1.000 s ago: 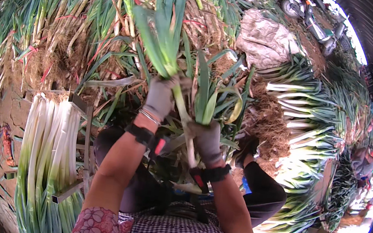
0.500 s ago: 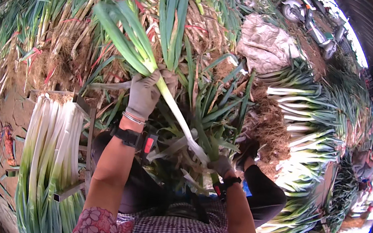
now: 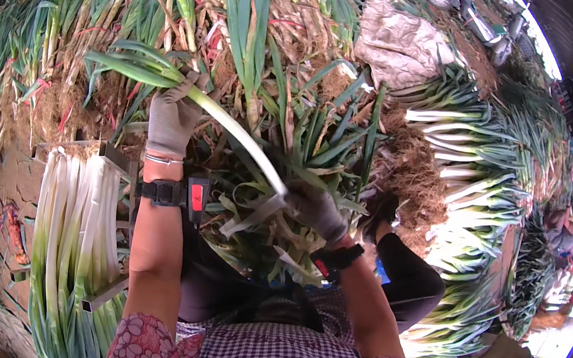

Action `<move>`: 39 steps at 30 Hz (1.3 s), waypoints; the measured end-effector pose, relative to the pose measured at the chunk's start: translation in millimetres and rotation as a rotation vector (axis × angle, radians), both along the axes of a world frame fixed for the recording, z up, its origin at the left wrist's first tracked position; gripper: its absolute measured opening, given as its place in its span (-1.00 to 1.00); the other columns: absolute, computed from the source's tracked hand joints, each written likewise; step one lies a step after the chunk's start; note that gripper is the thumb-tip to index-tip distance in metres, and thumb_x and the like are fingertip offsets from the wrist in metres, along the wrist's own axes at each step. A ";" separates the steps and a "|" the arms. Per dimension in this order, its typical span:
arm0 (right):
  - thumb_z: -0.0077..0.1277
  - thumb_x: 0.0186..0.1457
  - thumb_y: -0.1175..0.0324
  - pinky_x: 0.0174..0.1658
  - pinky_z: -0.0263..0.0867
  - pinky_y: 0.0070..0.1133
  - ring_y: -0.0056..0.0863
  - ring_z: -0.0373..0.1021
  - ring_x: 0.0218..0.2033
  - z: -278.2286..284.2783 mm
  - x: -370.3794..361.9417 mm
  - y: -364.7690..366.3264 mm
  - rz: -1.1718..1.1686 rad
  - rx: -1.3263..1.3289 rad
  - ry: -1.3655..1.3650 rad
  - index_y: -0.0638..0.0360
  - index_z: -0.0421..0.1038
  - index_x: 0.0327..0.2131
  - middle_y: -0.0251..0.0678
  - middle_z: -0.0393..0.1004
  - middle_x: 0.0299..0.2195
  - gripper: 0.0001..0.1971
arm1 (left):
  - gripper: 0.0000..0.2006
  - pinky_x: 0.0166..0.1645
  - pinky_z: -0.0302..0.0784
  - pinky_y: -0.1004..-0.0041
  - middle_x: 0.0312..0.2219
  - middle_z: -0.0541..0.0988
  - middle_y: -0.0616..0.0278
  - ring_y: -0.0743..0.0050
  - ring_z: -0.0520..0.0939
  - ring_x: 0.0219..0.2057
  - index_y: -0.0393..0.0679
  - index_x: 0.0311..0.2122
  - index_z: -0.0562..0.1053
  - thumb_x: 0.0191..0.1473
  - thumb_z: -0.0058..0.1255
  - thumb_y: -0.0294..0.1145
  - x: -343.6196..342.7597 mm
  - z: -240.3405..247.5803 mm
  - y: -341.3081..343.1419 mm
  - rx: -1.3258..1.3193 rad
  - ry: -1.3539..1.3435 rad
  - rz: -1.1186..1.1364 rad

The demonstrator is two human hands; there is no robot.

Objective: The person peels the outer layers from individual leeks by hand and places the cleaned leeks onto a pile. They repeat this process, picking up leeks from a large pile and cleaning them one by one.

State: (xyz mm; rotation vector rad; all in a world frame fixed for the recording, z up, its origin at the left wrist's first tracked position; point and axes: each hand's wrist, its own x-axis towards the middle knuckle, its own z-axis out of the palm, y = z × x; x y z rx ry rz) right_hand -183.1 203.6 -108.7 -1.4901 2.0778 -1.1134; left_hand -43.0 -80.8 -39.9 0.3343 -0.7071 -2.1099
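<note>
Leek (image 3: 238, 130) with a green top and a long white stalk slants across the space in front of the person, its leaves to the far left and its white end to the near right. The gloved left hand (image 3: 175, 116) is closed around it just where the leaves begin. The gloved right hand (image 3: 317, 210) is at the white end, its fingers bent; whether they grip the stalk or only touch it, I cannot tell. A pale strip of leaf (image 3: 254, 215) hangs just beside that end, over a heap of loose leaves (image 3: 330, 141). To the near left, a bundle of long leeks (image 3: 74, 220) lies in a metal rack (image 3: 105, 294). On the far left is a large pile of leeks with brown roots (image 3: 92, 36). To the right lies a row of white-stemmed leeks (image 3: 467, 200), next to matted roots (image 3: 414, 180), with a crumpled pale sack (image 3: 404, 44) beyond.
</note>
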 end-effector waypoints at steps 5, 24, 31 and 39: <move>-0.01 0.16 0.07 -0.17 0.29 -0.67 -0.66 0.35 -0.28 35.7 23.9 -7.4 -0.013 0.120 -0.923 0.35 0.33 -0.05 -0.38 0.46 -0.28 -0.50 | -0.92 -0.17 0.53 0.15 -0.42 0.48 0.15 0.19 0.56 -0.33 -0.22 -0.26 0.36 0.14 -0.10 -0.49 -30.1 -9.2 21.1 0.121 -0.071 -0.070; -0.08 0.18 0.34 -0.48 0.23 -0.60 -0.62 0.29 -0.57 53.7 73.6 48.6 -0.251 0.099 -0.592 0.32 0.38 -0.32 -0.35 0.36 -0.60 -0.80 | -0.95 -0.44 0.53 0.22 -0.47 0.49 0.19 0.25 0.51 -0.51 -0.20 -0.35 0.44 0.03 0.00 -0.52 -81.1 -97.8 -15.1 0.319 -0.609 0.243; -0.09 0.16 0.38 -0.51 0.21 -0.57 -0.61 0.27 -0.61 83.4 79.6 51.2 -0.291 0.189 -0.560 0.32 0.34 -0.41 -0.33 0.34 -0.64 -0.82 | -0.95 -0.52 0.45 0.27 -0.55 0.46 0.17 0.26 0.47 -0.58 -0.23 -0.37 0.42 0.02 -0.02 -0.53 -87.4 -122.8 -23.7 0.490 -0.461 0.271; -0.09 0.04 0.51 -0.51 0.22 -0.51 -0.33 0.31 -0.59 94.9 84.9 68.0 -0.197 0.219 -0.366 0.31 0.31 -0.43 -0.20 0.29 -0.57 -0.94 | -0.92 -0.52 0.45 0.25 -0.57 0.44 0.16 0.23 0.49 -0.56 -0.24 -0.36 0.41 0.00 0.01 -0.50 -94.3 -162.9 -36.2 0.466 -0.520 0.253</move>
